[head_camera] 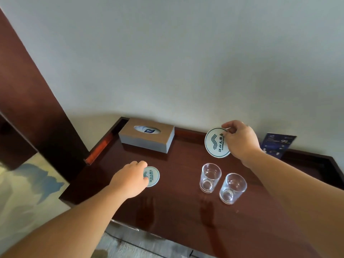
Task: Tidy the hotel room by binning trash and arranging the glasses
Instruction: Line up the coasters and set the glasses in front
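Observation:
Two clear empty glasses stand upright side by side on the dark wooden desk (176, 211): the left glass (210, 178) and the right glass (232, 189). My right hand (240, 141) holds a round white coaster (216, 143) with a green logo, lifted and tilted above the desk behind the glasses. A second round coaster (153, 176) lies flat on the desk to the left, and my left hand (131, 178) rests on its left edge, fingers curled over it.
A grey and brown tissue box (147, 135) sits at the back left of the desk. A dark blue card (277, 145) leans against the white wall at the back right. A dark wooden panel (37, 108) stands to the left.

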Tool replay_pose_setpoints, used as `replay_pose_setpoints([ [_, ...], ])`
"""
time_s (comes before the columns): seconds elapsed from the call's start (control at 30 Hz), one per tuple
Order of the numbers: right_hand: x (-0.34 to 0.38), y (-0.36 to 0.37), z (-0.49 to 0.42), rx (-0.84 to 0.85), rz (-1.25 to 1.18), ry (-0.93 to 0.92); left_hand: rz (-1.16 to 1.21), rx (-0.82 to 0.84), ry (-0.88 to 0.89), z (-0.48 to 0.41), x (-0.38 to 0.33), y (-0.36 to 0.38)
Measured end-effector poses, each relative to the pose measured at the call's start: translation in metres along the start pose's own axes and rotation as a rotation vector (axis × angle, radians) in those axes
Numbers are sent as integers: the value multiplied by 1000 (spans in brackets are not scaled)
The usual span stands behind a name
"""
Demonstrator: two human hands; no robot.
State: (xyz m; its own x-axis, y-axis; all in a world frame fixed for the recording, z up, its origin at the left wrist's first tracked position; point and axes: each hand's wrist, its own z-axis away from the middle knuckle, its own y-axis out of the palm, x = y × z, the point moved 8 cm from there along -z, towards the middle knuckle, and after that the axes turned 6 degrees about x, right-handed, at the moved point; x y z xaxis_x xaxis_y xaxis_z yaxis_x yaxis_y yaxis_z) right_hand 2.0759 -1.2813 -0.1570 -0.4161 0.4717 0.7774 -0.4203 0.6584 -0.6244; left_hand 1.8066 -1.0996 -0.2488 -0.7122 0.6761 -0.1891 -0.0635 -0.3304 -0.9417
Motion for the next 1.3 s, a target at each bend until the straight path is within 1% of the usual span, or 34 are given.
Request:
replay_pose_setpoints([
  [0.1,6,26,-15,8,26,35,14,44,-27,-25,32,11],
  [0.23,9,58,-34,5,62,80,26,103,-21,-59,59,26],
  [0.53,2,101,-44,16,76,165,27,217,26,-102,66,58],
  [0.67,-2,104,-47,15,76,178,11,204,27,-110,60,66],
  [0.9,-7,110,-49,29,60,173,-24,158,-71,-119,59,73],
  [1.07,-13,113,-44,54,33,181,14,197,-172,-123,59,85],
  [1.17,-15,108,-42,39,13,186,63,222,-222,-125,62,89],
  [1.3,-20,100,-39,27,-2,182,80,195,-200,-124,61,87],
])
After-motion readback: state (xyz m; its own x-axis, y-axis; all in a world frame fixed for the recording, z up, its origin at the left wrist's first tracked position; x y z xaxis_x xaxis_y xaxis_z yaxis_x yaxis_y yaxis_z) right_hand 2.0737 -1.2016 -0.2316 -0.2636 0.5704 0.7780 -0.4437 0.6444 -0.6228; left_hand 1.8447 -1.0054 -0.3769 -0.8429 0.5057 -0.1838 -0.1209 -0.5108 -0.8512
